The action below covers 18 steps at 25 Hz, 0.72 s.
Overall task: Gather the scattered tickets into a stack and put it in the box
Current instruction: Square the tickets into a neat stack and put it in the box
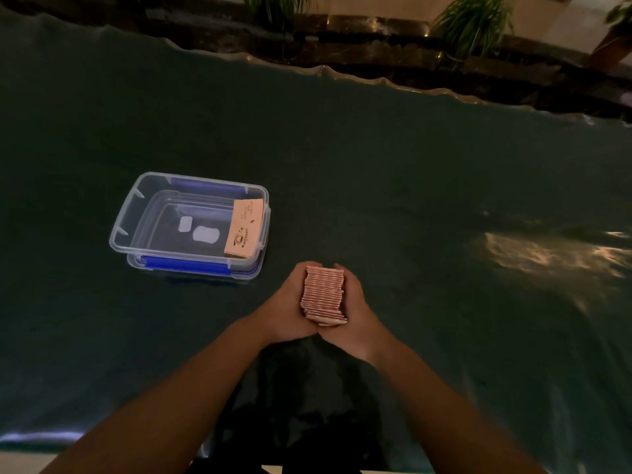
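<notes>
A stack of pinkish-tan tickets [323,295] stands on edge between my two palms, just above the dark green table near its front. My left hand [285,309] presses the stack's left side and my right hand [357,314] presses its right side. A clear plastic box [143,196] with blue clips sits open to the left and a little farther away. Inside the box, against its right wall, leans a tan ticket pile [244,227] printed with a coffee cup.
The dark green tablecloth [410,186] covers the whole table. Its wavy far edge runs across the top, with a dark ledge and potted plants [475,25] behind. A bright reflection lies on the cloth at the right [547,254].
</notes>
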Available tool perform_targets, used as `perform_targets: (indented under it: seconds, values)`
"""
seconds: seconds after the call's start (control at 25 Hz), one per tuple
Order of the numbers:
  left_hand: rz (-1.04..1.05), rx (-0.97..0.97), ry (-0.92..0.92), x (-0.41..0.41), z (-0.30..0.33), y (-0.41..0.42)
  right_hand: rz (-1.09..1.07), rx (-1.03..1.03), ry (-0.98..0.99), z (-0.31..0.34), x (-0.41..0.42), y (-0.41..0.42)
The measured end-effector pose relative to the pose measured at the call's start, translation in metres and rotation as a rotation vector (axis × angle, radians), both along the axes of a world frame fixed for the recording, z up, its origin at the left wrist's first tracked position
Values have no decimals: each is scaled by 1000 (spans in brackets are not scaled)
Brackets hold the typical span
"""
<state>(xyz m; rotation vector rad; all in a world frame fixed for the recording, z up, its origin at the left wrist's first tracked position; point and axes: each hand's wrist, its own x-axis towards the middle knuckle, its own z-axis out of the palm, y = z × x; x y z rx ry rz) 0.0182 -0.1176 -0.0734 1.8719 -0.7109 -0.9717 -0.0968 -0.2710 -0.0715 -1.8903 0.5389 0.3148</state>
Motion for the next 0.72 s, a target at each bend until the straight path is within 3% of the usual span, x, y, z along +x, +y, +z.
perform_targets:
  seconds: [0.2, 0.36, 0.56, 0.72]
  values:
    - [18, 19, 88, -5, -9, 7, 18, -7, 13, -6, 7, 12]
    - [60, 60, 73, -8, -2, 2, -68, -47, -15, -3, 12, 17]
    - [28, 44, 60, -3, -3, 5, -26, -47, 8, 1, 9, 13]
    - [52, 36, 125, -11, -5, 3, -66, 71, -8, -6, 8, 17]
